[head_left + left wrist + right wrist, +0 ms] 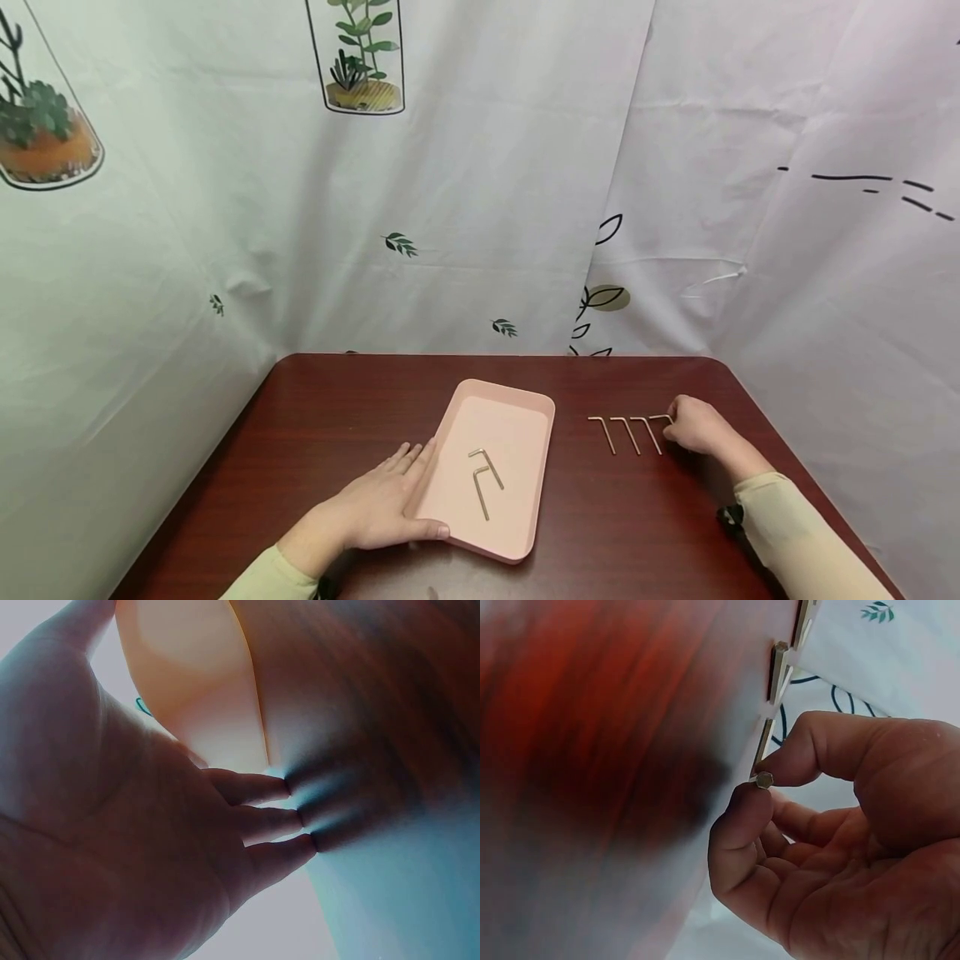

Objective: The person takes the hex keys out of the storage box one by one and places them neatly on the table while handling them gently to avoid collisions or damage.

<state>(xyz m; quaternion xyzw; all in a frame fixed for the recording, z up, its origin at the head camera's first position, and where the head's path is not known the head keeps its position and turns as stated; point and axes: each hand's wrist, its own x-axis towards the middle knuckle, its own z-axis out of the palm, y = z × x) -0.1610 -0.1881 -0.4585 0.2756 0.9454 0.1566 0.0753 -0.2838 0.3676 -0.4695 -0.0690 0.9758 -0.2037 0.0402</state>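
Backdrop: plant-print curtains behind dark red table [315,417].
Left hand [378,508]: flat, fingers straight, steadying pink tray [517,400] holding two hex keys [483,479].
Right hand [697,425]: grip pinching rightmost hex key [763,750] of row [626,433] beside tray.

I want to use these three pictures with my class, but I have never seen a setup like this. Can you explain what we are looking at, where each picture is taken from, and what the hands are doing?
There is no machine here: a person works with two bare hands and wears three cameras. The wide picture comes from a camera on the head, looking down at a dark red table. The two close pictures come from cameras on the wrists.

On the table lies a pink tray with two hex keys in it. To its right, more hex keys lie in a row.

The left hand rests open against the tray's edge, fingers straight. The right hand pinches the end key in the row between thumb and forefinger; the right wrist picture shows that grip close up.
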